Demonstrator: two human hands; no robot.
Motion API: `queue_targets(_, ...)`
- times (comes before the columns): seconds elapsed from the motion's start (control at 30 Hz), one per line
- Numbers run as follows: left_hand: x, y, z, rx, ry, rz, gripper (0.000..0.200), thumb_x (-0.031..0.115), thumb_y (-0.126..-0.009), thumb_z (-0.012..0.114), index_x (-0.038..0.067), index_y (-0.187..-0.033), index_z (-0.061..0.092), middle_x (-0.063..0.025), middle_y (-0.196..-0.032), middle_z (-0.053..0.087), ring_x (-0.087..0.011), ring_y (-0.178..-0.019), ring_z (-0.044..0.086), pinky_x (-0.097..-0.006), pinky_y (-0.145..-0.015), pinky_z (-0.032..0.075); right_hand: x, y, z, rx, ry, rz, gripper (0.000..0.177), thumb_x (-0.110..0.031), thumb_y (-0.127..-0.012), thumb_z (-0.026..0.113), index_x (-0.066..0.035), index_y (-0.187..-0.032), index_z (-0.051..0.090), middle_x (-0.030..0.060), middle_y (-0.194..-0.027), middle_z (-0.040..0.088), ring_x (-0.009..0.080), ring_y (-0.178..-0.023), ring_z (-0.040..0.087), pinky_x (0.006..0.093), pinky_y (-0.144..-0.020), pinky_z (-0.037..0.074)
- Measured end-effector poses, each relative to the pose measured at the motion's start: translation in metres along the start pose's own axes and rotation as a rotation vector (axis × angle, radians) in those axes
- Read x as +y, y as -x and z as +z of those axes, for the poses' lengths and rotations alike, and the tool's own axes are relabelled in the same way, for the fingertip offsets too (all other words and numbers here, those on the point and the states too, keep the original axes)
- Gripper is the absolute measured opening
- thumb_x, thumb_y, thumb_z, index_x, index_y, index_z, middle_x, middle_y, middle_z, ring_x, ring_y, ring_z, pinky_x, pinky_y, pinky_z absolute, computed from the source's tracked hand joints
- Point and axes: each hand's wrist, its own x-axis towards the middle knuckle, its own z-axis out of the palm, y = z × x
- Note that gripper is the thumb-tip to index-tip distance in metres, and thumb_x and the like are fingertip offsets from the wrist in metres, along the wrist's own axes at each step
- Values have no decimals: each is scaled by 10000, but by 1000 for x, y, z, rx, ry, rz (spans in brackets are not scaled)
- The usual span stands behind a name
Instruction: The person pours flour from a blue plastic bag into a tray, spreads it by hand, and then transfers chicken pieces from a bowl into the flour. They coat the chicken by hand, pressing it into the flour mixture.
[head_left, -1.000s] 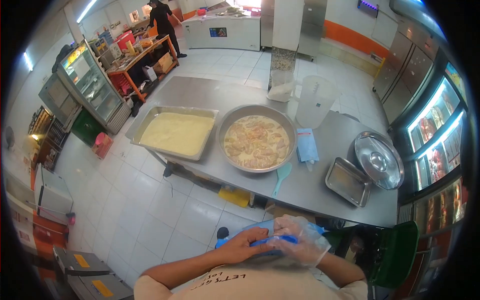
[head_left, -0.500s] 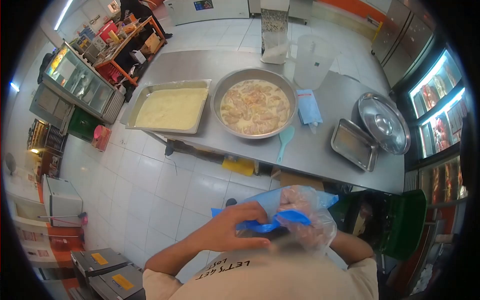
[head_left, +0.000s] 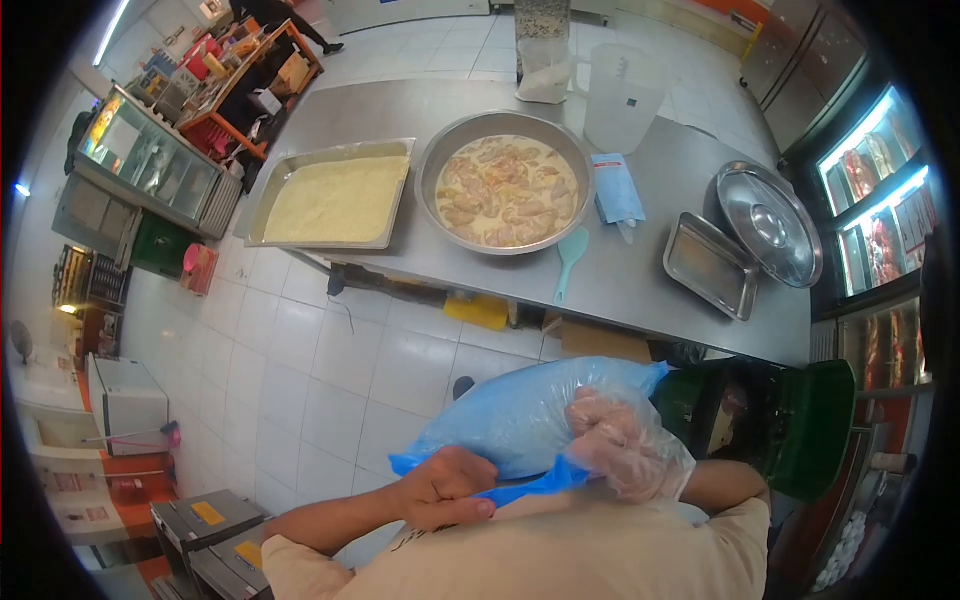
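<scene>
A puffed-out blue plastic bag [head_left: 510,410] lies against my front, below the table's near edge. My left hand [head_left: 447,487] is bare and closed on the gathered left part of the bag's rim. Over my right hand [head_left: 620,437] is a loose clear plastic glove, and its fingers are curled on the right part of the same rim. Whatever the bag contains cannot be made out. Beyond it on the steel table [head_left: 420,262] stands a large round metal bowl [head_left: 428,205] of raw chicken pieces in pale liquid. A light-blue spatula [head_left: 569,265] lies beside the bowl.
Left of the bowl is a rectangular metal pan [head_left: 395,225] of pale yellow powder. A blue-white packet [head_left: 618,190], a clear jug [head_left: 622,100], a small steel tray [head_left: 708,266] and a round lid [head_left: 768,225] are to the right. A green bin [head_left: 815,430] stands near my right elbow.
The blue bag has spread wider and puffed out to the left. My left hand has moved slightly left and down, its fingers now closed tighter on the rim. The view has tilted slightly downward.
</scene>
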Motion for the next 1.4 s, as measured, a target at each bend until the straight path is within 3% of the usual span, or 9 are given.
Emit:
queue_targets(0.67,-23,10,-24,128,563,316,455,153,-817,508,46,-416,321,-80,-417,342,-232,-397,300,-380,-494,269,49,-52,3,-175,-414,-195,316,-90,-715,717,-49,-500,491,30,-640,396,201,-667,357,346,-640,263)
queue_targets(0.73,-26,17,-38,156,675,427,465,186,-815,513,48,-416,319,-74,-416,342,-224,-400,325,-382,-496,278,68,-61,20,123,-1137,-268,362,-76,-735,677,-78,-478,423,18,-616,395,181,-636,363,333,-611,277)
queue_targets(0.77,-35,26,-49,212,596,478,440,220,-819,512,45,-445,358,-76,-438,373,-225,-418,372,-387,-505,303,76,-70,24,104,-1125,-280,362,-76,-735,677,-78,-478,423,18,-616,395,181,-636,363,333,-611,277)
queue_targets(0.83,-28,28,-70,274,510,536,424,254,-823,511,43,-474,397,-78,-461,404,-226,-437,420,-391,-513,329,89,-92,35,584,125,-632,328,-116,-752,656,-98,-521,424,24,-576,390,166,-594,372,325,-558,289)
queue_targets(0.87,-10,24,-77,460,264,348,428,245,-841,537,50,-488,394,-71,-468,396,-230,-430,385,-376,-494,315,72,-110,35,571,121,-633,328,-116,-752,656,-98,-521,424,24,-576,390,166,-594,372,325,-558,289)
queue_targets(0.93,14,18,-106,667,14,178,434,235,-859,562,58,-501,392,-63,-474,389,-234,-423,349,-360,-474,300,20,-163,26,281,-206,148,222,-159,-723,684,-77,-637,497,49,-610,422,191,-557,395,328,-518,307)
queue_targets(1.03,45,10,-165,564,-188,60,352,269,-882,574,49,-613,512,-64,-549,448,-256,-492,411,-366,-495,327,11,-238,42,134,404,-223,232,-191,-713,697,-40,-706,522,87,-622,454,233,-555,400,338,-532,326)
queue_targets(1.1,73,-3,-200,491,-618,345,173,179,-802,620,24,-742,571,-73,-712,550,-266,-719,524,-376,-639,397,16,-285,64,96,769,-668,289,-232,-806,656,-16,-665,526,112,-597,476,288,-563,442,369,-538,349)
queue_targets(1.4,184,57,-342,404,-1363,117,154,154,-634,698,128,-777,647,12,-955,540,-206,-882,509,-360,-788,360,17,-471,149,-80,897,-491,230,-160,-849,597,-59,-1043,527,109,-794,541,272,-779,520,378,-669,418)
